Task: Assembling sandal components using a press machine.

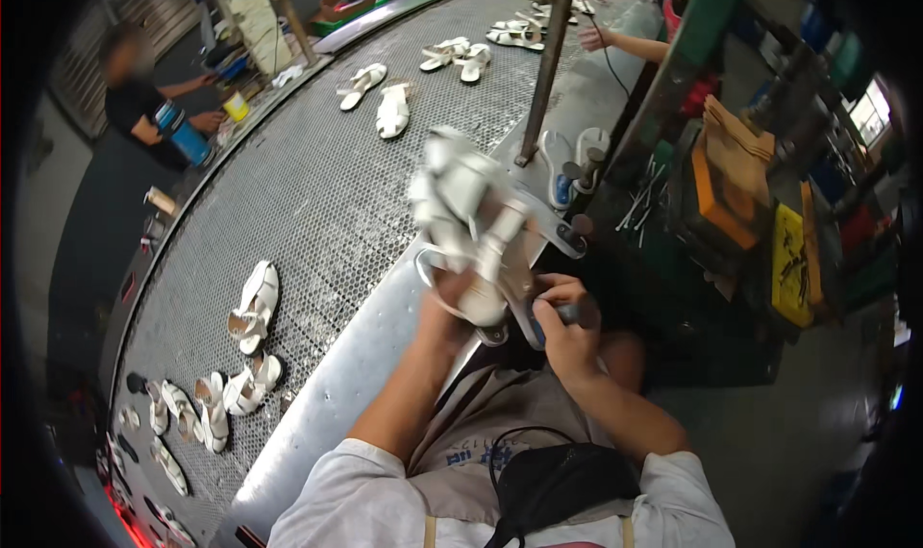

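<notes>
Gripping white sandal [468, 223], left hand [450, 310]

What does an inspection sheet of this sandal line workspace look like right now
Surface: perforated metal conveyor, curving away.
Job's things: white sandal, blurred, held up by left hand; right hand holds a dark-handled tool.
Clutter: white sandal pairs scattered along the belt.
Grips: both hands closed on their items.
Cables: black cord at the person's chest.
Surroundings: two other people at the belt; green machine frame on the right.
</notes>
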Available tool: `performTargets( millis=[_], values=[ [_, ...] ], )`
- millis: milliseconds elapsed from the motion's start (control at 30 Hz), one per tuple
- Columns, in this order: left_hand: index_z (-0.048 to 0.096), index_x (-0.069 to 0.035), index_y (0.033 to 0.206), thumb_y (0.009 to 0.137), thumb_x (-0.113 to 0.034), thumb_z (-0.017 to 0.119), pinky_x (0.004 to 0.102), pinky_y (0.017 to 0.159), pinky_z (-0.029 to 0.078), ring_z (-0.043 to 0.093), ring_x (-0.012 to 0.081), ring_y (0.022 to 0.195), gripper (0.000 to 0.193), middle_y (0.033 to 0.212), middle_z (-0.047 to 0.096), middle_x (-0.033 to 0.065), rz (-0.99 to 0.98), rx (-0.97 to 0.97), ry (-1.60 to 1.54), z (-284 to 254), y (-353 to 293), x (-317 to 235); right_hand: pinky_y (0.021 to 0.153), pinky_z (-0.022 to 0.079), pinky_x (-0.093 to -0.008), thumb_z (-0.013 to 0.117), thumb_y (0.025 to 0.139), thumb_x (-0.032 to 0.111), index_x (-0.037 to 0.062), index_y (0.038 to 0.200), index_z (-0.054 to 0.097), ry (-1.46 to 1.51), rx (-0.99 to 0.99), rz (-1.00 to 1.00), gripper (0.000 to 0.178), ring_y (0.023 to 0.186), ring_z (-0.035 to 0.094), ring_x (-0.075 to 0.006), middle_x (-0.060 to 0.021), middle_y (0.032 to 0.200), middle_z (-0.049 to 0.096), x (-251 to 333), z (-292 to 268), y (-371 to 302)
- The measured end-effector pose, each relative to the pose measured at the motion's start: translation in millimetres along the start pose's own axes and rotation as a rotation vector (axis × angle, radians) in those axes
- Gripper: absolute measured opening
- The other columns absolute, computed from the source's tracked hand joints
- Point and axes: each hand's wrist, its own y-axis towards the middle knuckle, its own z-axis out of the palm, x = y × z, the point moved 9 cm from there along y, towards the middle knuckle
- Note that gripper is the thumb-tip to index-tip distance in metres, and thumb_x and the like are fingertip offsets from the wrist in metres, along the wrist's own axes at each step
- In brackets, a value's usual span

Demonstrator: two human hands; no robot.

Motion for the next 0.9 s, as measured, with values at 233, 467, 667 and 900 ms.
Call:
performTargets(
  millis=[233, 467, 667, 900],
  values=[
    [0.053, -0.01, 0.146, 0.113, -0.023, 0.052, 0.0535, 0.091, 0.063, 0.071, 0.0335, 0.114, 0.035, 0.132, 0.067, 0.0153, 0.264, -0.372, 0.025, -111.9, 12.1, -88.0, 0.087, 0.057, -0.0377, 0.078, 0.089, 0.009, -0.0006, 0.107, 0.069, -0.136, 0.255, 0.242, 0.022, 0.097, 0.074, -0.0302, -0.0159, 0.105, 0.074, -148.8, 25.1, 35.6],
    [0.029, -0.02, 0.166, 0.069, -0.013, 0.098, 0.0545, 0.103, 0.061, 0.06, 0.0384, 0.137, 0.119, 0.156, 0.055, 0.0136, 0.48, -0.04, 0.266, -51.1, -108.6, -86.1, 0.105, 0.046, -0.0537, 0.069, 0.087, 0.001, -0.0012, 0.128, 0.054, -0.483, 0.104, 0.033, 0.044, 0.12, 0.054, -0.049, -0.027, 0.125, 0.056, -144.6, 20.3, -17.4],
    [0.027, -0.022, 0.171, 0.063, -0.011, 0.091, 0.0717, 0.12, 0.043, 0.038, 0.0491, 0.157, 0.127, 0.168, 0.039, 0.0241, 0.352, 0.428, -0.041, -0.6, -136.6, -110.8, 0.112, 0.048, -0.049, 0.077, 0.087, 0.008, -0.0014, 0.133, 0.059, -0.278, 0.499, -0.068, 0.051, 0.131, 0.055, -0.0453, -0.0246, 0.137, 0.056, -94.6, 64.5, -70.7],
    [0.031, -0.02, 0.17, 0.069, -0.021, 0.091, 0.0738, 0.114, 0.048, 0.04, 0.0577, 0.151, 0.117, 0.164, 0.043, 0.0256, 0.481, 0.45, 0.06, 6.2, -139.5, -117.0, 0.11, 0.052, -0.0449, 0.085, 0.091, 0.02, 0.005, 0.112, 0.075, -0.126, 0.577, 0.1, 0.028, 0.129, 0.064, -0.0412, -0.0203, 0.141, 0.061, -125.3, 88.3, -59.1]
  ],
)
